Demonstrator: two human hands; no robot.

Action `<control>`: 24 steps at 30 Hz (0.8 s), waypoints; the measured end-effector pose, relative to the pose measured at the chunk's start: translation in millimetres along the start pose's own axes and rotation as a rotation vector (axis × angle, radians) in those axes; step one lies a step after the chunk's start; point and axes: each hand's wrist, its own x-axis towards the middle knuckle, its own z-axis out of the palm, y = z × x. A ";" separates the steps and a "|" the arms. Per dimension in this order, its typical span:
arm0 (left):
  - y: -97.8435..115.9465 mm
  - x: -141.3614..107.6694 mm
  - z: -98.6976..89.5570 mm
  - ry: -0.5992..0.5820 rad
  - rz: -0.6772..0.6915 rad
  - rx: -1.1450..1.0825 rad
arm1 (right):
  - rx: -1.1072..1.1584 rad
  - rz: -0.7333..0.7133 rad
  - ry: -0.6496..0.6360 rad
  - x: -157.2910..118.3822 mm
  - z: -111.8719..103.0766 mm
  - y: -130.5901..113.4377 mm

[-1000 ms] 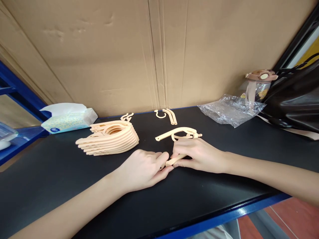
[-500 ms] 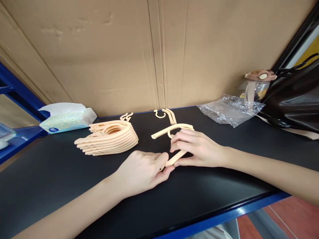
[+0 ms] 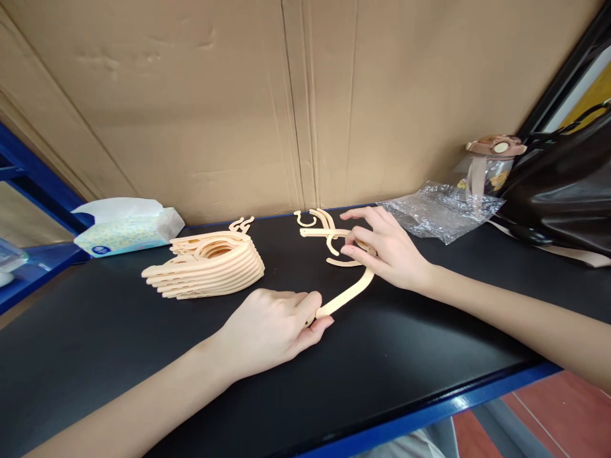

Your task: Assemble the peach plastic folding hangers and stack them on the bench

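Note:
A cream plastic folding clothes hanger [image 3: 347, 295] is held over the black table. My left hand [image 3: 281, 327] is closed around the near end of one of its arms, thumb on top. My right hand [image 3: 389, 248] is at the hanger's middle joint, thumb and fingers bent around it with the index finger raised; its exact contact is partly hidden. The hanger's other arm points left, beyond the fingers. Behind it lie a loose hook [image 3: 307, 220] and curved hanger pieces [image 3: 328, 219]. To the left stands a stack of folded cream hangers [image 3: 205, 273].
A tissue pack [image 3: 128, 228] lies at the back left beside a blue frame [image 3: 35, 168]. Crumpled clear plastic [image 3: 439, 213], a drinking bottle [image 3: 496, 162] and a dark bag [image 3: 563, 184] are at the right. Brown cardboard [image 3: 200, 114] rises along the table's back edge.
My right hand has moved up and away from the hanger's lower arm to its joint. The hanger's far arm has swung farther back. My left hand keeps its grip.

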 end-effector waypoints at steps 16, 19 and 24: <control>-1.0 0.8 -5.8 -0.166 0.099 -0.186 | 0.135 0.088 -0.246 -1.0 4.1 -4.9; -2.0 0.4 -7.2 -0.187 0.126 -0.172 | 0.134 0.099 -0.241 -1.4 4.5 -4.5; -3.0 2.8 -5.3 -0.185 0.083 -0.096 | 0.137 0.073 -0.252 -1.0 6.1 -4.5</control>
